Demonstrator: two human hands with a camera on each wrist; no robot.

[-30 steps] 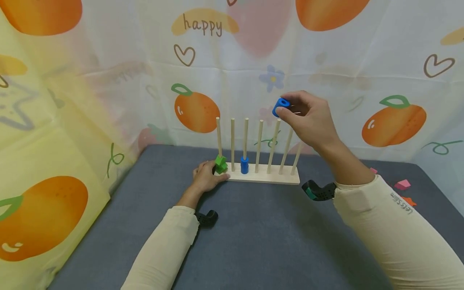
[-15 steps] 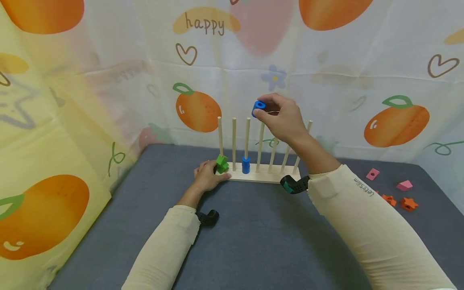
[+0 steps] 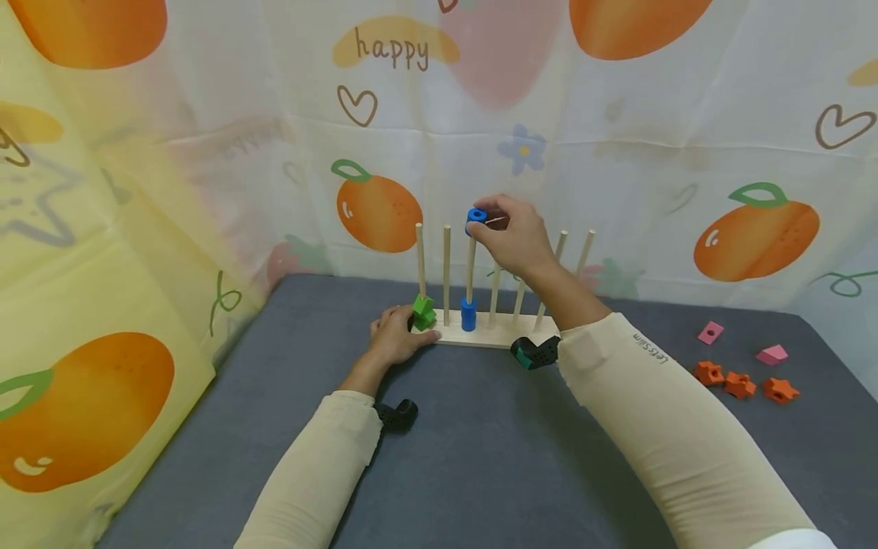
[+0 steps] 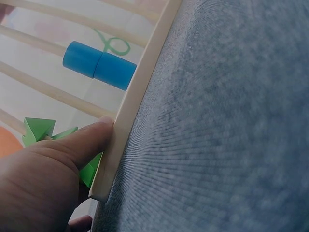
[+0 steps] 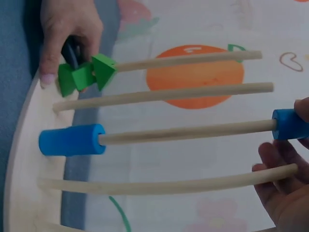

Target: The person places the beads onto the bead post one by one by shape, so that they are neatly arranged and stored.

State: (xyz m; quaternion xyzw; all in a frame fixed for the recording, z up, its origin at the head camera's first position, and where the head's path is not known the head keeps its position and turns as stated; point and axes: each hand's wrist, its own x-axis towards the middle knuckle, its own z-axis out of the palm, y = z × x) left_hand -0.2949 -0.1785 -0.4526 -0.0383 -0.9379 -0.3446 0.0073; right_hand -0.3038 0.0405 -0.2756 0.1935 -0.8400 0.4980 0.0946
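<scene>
Blue bead [image 5: 289, 124], likely light and rigid, suits side-gripping: right hand [image 3: 511, 238] pinches it; left hand [image 3: 400, 335] grips base [image 3: 488, 335] at left.

From farthest back, your head camera looks forward and down at the pale wooden peg board [image 3: 497, 335]. Your wrist cameras look close up, tipped sideways, the left one lower. Both see the two stacked blue cylinders [image 5: 72, 140].
</scene>
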